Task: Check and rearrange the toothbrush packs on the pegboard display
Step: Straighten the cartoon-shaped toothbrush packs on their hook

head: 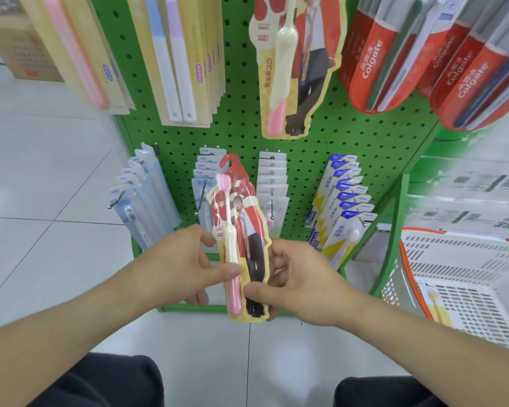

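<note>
Pale floor tiles [41, 201] run under a green pegboard [241, 136] stand, seen from a crouch or seat, with dark trouser knees at the bottom edge.

Nearest, both hands meet on a small stack of die-cut toothbrush packs [241, 245], red and yellow with a cream and pink brush in the blister. The left hand [185, 265] curls round the stack's left edge, thumb laid across the brush handle and fingers behind. The right hand [303, 283] pinches the lower right edge, thumb on the front near the bottom, fingers wrapped behind. Neither hand is free.

What matters for the next move is how the stack lies: its long axis stands nearly upright, tipped slightly left at the top, with the red hanging hook [232, 160] uppermost and pointing toward the board. The stack is off any peg, held just in front of the lower row, overlapping the second column of clear packs [206, 177]. How many packs are in the stack I cannot tell; it looks like several.

Farther up, a matching pack [294, 69] hangs alone, above and slightly right of the hands. Reaching its peg would likely mean lifting the stack well upward, hook first.

Around it hang yellow-carded brushes [182, 54] to the left and red Colgate packs [423, 54] to the right. A white basket [467, 274] sits at the right.
</note>
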`<state>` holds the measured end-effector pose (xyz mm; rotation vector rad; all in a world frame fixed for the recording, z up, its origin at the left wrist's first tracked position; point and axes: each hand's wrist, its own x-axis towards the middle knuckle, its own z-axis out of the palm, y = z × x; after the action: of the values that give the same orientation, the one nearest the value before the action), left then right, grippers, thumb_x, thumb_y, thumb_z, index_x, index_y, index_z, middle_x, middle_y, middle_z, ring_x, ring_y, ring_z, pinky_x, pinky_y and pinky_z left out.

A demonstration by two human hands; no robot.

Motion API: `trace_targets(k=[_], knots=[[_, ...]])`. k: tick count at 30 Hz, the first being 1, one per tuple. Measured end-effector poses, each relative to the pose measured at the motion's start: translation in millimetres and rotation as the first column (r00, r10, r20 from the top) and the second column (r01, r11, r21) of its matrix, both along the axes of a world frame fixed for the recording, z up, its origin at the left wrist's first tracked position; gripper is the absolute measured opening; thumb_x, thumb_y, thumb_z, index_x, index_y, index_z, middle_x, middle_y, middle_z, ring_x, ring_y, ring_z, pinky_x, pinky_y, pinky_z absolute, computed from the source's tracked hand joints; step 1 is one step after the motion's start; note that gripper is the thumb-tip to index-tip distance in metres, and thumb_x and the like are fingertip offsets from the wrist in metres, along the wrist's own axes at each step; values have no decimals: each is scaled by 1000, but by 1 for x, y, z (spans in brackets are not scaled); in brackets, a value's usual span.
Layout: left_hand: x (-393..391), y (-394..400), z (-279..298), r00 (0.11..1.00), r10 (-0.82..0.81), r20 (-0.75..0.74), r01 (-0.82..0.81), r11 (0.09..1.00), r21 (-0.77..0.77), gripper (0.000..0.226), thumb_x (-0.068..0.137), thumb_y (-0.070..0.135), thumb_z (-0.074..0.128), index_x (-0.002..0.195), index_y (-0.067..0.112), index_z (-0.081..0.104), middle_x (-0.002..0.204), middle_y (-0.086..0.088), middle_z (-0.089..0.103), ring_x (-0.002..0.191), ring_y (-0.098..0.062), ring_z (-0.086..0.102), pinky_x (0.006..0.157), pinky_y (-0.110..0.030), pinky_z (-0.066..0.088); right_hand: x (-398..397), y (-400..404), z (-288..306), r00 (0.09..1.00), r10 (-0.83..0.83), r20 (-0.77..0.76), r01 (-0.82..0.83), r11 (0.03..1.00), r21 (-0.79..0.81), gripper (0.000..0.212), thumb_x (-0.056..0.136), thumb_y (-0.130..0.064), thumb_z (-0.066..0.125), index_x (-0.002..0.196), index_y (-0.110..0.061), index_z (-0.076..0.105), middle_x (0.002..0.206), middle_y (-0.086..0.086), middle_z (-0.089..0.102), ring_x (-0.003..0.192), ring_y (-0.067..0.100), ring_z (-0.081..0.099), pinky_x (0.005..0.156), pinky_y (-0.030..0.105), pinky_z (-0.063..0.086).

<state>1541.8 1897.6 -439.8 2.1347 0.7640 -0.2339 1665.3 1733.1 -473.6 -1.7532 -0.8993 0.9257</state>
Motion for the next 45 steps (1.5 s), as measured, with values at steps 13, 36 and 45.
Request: trace_targets(k=[13,36,45], knots=[[-4,1,-1,974,48,223,86,829,-553,32,99,-3,52,125,12,62,113,-7,76,102,-26,74,82,-30,61,-8,4,-4,946,-93,311,86,996,35,66,64,-38,94,119,-32,57,111,-17,47,100,-2,54,79,18,52],[6,9,-9,947,141,290,32,854,-519,35,92,9,65,126,15,61,114,-7,75,96,-30,75,75,-44,64,12,16,12,958,-269,102,248,951,184,126,53,-10,99,150,-36,23,74,-3,67,57,22,71,48,43,60],[8,7,-10,978,-61,199,145,887,-439,16,92,18,66,104,7,69,95,-7,79,87,-22,77,67,-27,61,33,10,10,972,-219,80,210,972,105,73,54,-25,96,109,-24,48,71,10,73,54,34,70,52,46,59]])
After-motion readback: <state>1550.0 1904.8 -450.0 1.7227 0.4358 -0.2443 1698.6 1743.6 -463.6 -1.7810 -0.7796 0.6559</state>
